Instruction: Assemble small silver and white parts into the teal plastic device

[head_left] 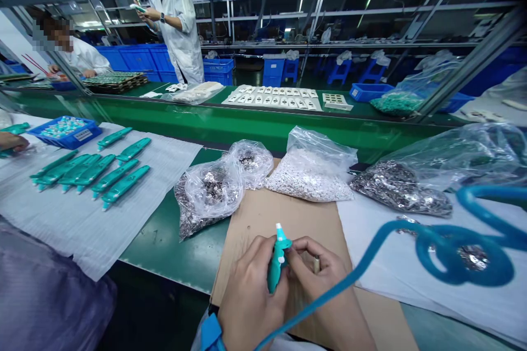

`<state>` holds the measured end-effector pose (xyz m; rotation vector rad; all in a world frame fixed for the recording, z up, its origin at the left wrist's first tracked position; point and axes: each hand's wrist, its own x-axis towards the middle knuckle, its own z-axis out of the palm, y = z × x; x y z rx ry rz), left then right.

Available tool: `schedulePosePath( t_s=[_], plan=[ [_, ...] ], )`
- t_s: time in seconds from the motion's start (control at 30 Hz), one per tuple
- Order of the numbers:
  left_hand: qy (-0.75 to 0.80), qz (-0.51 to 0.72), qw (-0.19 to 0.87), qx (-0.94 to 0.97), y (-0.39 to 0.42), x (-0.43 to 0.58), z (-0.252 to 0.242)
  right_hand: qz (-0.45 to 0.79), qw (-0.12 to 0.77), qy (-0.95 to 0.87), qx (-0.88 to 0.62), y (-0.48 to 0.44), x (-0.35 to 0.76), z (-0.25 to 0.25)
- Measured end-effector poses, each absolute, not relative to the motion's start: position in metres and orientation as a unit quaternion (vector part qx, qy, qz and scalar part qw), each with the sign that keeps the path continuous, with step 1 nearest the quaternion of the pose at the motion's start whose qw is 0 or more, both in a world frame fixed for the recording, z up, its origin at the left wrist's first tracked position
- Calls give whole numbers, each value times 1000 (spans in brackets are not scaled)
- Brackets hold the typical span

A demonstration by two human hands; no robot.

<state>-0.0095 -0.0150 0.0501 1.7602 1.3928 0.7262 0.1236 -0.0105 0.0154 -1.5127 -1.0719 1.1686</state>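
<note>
In my left hand (252, 290) is a teal pen-shaped device (273, 274), its white tip pointing up and away from me. The fingers are wrapped round its body. My right hand (327, 288) is closed beside it, thumb and forefinger touching the device's right side near the collar. A small brass-coloured piece (317, 264) pokes out between the right fingers; the rest of it is hidden. Both hands are above a cardboard sheet (244, 230). Beyond them stand clear bags of small metal parts (206, 197) and a bag of small white parts (308, 178).
A coiled blue air hose (370, 252) crosses in front of my right forearm. Several teal devices (123, 186) lie on white foam at left, near a blue bin (84, 134). Loose metal parts (473, 258) lie at right. A co-worker's hand (14, 142) shows at far left.
</note>
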Motion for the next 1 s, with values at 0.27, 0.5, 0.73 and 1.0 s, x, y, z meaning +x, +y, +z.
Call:
schedulePosePath(
  t_s=[0.27, 0.5, 0.73, 1.0],
  plan=[
    [541, 320, 377, 680, -17, -7, 44, 485, 479, -429, -593, -15, 120, 19],
    [584, 338, 341, 654, -17, -1, 48, 464, 494, -396, -620, -12, 113, 19],
    [590, 345, 352, 640, -13, -4, 53, 486, 511, -365, -608, -15, 112, 20],
    [584, 357, 352, 638, -16, -5, 56, 480, 536, -400, -568, -17, 113, 28]
  ],
)
